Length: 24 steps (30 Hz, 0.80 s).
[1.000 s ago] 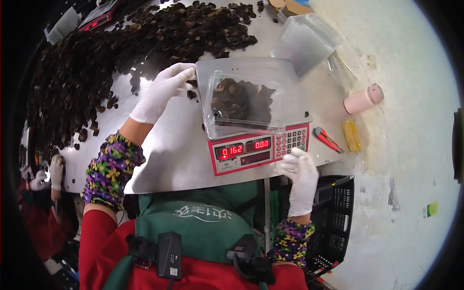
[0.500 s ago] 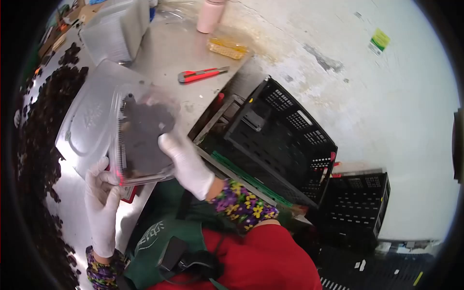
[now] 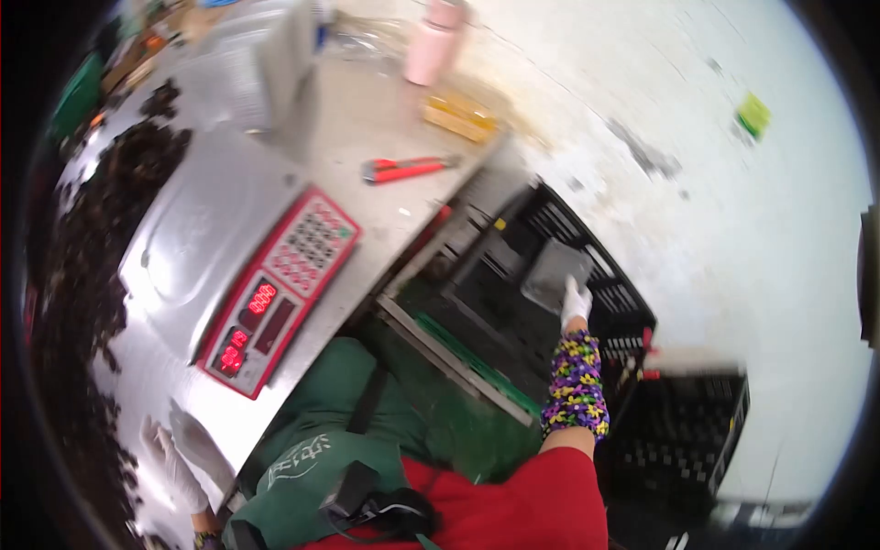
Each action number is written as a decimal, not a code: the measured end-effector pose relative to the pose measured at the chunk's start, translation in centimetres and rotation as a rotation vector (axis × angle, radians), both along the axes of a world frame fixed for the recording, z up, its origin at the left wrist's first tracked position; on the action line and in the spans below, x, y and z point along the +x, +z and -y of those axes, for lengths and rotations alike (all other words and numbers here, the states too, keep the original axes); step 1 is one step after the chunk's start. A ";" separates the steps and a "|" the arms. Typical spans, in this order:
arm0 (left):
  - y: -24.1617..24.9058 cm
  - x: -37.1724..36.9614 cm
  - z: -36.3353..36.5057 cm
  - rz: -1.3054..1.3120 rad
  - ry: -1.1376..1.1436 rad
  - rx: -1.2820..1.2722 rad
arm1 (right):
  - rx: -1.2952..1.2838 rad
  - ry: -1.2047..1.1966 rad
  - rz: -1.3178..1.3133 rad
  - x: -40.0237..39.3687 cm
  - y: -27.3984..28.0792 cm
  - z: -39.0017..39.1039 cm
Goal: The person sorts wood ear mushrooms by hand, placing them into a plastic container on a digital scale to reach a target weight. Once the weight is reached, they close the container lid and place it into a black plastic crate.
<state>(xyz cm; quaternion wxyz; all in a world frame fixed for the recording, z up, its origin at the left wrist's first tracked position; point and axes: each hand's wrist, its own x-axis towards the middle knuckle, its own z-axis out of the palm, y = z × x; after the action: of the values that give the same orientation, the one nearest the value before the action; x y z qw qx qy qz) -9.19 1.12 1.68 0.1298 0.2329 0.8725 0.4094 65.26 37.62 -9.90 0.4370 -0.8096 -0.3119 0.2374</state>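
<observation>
My right hand (image 3: 576, 304), in a white glove, reaches down into a black plastic crate (image 3: 600, 252) beside the table. Its fingers grip the near edge of a transparent plastic box (image 3: 553, 273), whose contents are too blurred to make out from here. My left hand (image 3: 172, 466), also gloved, is over the table's near left part with its fingers stretched out and nothing in them. Ahead of that hand stands a red scale (image 3: 286, 291) with lit red digits and a bare metal pan (image 3: 206, 220).
Dark, crumpled pieces (image 3: 101, 247) are heaped along the table's left side. Stacked transparent containers (image 3: 252, 69), a red utility knife (image 3: 408, 170), a yellow packet (image 3: 461, 115) and a pink bottle (image 3: 434, 44) stand or lie farther back. Another black crate (image 3: 683, 431) sits lower right.
The plastic box has left the scale pan and moved right and down into the crate with my right hand. My left hand has let go of it and drawn back toward me, uncovering the scale's display.
</observation>
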 end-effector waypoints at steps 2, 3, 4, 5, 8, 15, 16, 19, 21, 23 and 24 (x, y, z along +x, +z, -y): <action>-3.5 -1.1 3.0 -0.004 0.018 0.078 | -0.103 -0.128 0.273 -4.5 4.3 -1.8; -1.7 1.4 1.8 -0.019 0.103 0.078 | 0.132 -0.004 0.238 -4.1 2.8 -4.0; -4.1 -0.1 3.5 -0.092 0.111 0.050 | 0.100 0.063 0.439 -3.7 1.9 -6.6; -3.1 1.9 3.6 -0.162 0.136 0.035 | 0.213 0.154 0.388 -4.3 2.2 -9.3; -2.0 3.8 3.7 -0.517 0.060 -0.077 | 0.487 0.438 0.597 -15.6 12.2 -12.6; 0.5 6.9 1.9 -0.607 0.060 -0.104 | 0.884 1.139 0.702 -41.1 26.0 -17.6; 0.0 6.8 2.3 -0.580 0.075 -0.079 | 0.948 1.207 0.794 -44.2 26.3 -19.2; -0.9 6.8 2.8 -0.559 0.107 -0.046 | 1.021 1.279 0.945 -52.2 26.2 -22.9; -1.0 6.8 3.1 -0.547 0.121 -0.053 | 1.028 1.294 1.004 -57.2 26.1 -24.9; -1.3 6.7 3.3 -0.558 0.108 -0.053 | 0.918 1.285 1.069 -60.0 25.6 -27.2; -1.4 6.8 3.2 -0.546 0.121 -0.072 | 0.932 1.300 1.067 -60.7 25.5 -28.3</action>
<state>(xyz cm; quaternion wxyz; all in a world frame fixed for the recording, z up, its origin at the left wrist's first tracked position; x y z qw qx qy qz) -2.35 -2.13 0.27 -0.1266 0.2772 0.9015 0.3073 4.52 65.93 15.63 0.2983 -0.2246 -0.9206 -0.1142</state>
